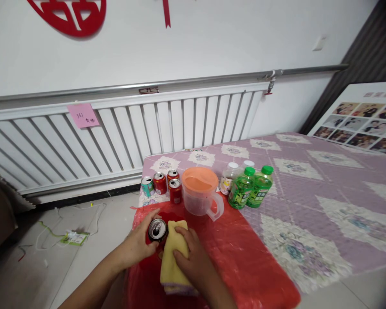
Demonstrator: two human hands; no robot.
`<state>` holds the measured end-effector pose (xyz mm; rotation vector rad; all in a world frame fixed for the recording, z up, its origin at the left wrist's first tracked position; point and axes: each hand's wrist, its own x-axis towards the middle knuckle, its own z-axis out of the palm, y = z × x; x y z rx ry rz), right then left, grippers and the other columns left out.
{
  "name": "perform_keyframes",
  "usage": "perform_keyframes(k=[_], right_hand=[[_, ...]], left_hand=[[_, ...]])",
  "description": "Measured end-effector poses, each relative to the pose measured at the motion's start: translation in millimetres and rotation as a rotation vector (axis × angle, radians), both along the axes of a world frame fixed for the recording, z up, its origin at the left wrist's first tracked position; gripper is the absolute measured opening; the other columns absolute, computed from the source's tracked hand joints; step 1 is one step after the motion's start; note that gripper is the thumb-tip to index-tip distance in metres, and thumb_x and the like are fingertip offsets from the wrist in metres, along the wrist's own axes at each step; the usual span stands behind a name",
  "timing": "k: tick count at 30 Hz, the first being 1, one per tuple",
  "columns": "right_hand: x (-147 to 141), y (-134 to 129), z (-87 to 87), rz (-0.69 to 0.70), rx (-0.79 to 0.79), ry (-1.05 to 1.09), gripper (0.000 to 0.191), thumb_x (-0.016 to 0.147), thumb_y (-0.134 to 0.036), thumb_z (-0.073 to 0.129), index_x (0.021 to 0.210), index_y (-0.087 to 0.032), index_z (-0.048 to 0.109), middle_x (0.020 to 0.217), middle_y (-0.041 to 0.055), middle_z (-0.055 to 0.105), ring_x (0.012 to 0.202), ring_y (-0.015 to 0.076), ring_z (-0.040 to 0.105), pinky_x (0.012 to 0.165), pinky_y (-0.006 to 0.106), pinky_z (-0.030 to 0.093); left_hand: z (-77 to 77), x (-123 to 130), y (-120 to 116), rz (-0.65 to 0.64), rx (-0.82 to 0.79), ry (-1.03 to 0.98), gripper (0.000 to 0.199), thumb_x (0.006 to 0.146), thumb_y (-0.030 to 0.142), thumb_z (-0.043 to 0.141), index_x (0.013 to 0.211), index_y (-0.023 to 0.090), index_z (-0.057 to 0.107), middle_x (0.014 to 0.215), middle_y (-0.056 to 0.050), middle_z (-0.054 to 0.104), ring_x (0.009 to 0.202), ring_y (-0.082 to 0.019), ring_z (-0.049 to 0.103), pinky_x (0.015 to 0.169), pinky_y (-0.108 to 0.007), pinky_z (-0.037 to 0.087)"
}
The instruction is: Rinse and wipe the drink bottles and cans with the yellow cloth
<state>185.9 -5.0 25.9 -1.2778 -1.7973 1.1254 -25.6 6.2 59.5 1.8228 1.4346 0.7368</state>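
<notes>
The left hand (140,241) is holding a dark-topped can (157,230) near the left edge of a red plastic sheet (241,249); its fingers are curving partway closed around the can's left side, with the thumb lying on the near side. The can is standing roughly upright, with its silver top facing up. Just to the right, the right hand (190,254) is grasping a folded yellow cloth (171,262), its fingers bending over the upper face of the folds. The cloth is sitting right beside the can, and it may be touching it, but the hands are hiding too much of the can's body to tell for sure.

Farther off, a teal can (147,187) and three red cans (175,192) are standing in a close group on the left. To their right, a clear jug (193,203) is wearing an orange lid (200,179), its handle pointing right and toward the near side. Beyond the jug on the right, two green bottles (241,191) are standing in front of two white-capped bottles (227,180). The red sheet is covering the near left part of a lilac quilted cover (296,180). A white radiator (175,124) is running along the far wall, and a pink note (83,115) is hanging on its left part.
</notes>
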Motion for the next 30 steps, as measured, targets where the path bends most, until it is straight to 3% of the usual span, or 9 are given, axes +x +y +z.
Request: perform_keyframes(k=[6,12,18,23,30], right_hand=[[0.4,0.4,-2.3,-0.011,0.014,0.009,0.056,0.074,-0.017,0.054,0.13,-0.021,0.047,0.131,0.0095,0.044,0.123,0.0219,0.047,0.106,0.037,0.035],[-0.7,-1.4,-0.2,-0.034,0.027,0.019,0.057,0.075,-0.019,0.054,0.131,-0.025,0.046,0.139,0.0088,0.037,0.131,0.023,0.038,0.109,0.039,0.032],[-0.2,-2.4,0.9,-0.001,-0.037,-0.015,0.056,0.073,-0.016,0.054,0.128,-0.024,0.048,0.127,0.0082,0.047,0.118,0.0219,0.051,0.103,0.038,0.038],[-0.3,-2.1,1.1,-0.001,-0.039,0.0,0.055,0.073,-0.017,0.054,0.127,-0.022,0.049,0.126,0.0094,0.048,0.116,0.0226,0.052,0.102,0.038,0.039],[-1.3,-2.8,4.0,-0.037,0.019,0.062,0.056,0.074,-0.018,0.053,0.13,-0.023,0.046,0.137,0.0094,0.039,0.128,0.0215,0.042,0.107,0.037,0.034]], left_hand=[[-7.1,-0.4,-0.6,0.07,0.01,-0.034,0.09,0.067,0.017,0.068,0.145,0.027,0.024,0.142,-0.009,0.045,0.13,-0.029,0.045,0.11,-0.045,0.035],[-14.4,1.7,0.1,0.18,0.094,0.012,0.081,0.065,0.02,0.072,0.138,0.024,0.036,0.126,-0.01,0.053,0.117,-0.029,0.053,0.104,-0.049,0.039],[-5.6,1.3,0.3,0.103,0.06,-0.019,0.082,0.067,0.013,0.065,0.141,0.025,0.031,0.131,-0.009,0.053,0.121,-0.027,0.052,0.107,-0.047,0.038],[-1.0,-3.1,0.9,0.001,0.001,-0.056,0.088,0.066,0.006,0.059,0.145,0.026,0.025,0.138,-0.009,0.05,0.129,-0.026,0.047,0.111,-0.045,0.034],[-12.6,0.7,2.7,0.144,0.093,-0.002,0.083,0.064,0.02,0.073,0.139,0.024,0.036,0.138,-0.012,0.048,0.128,-0.031,0.046,0.109,-0.05,0.035]])
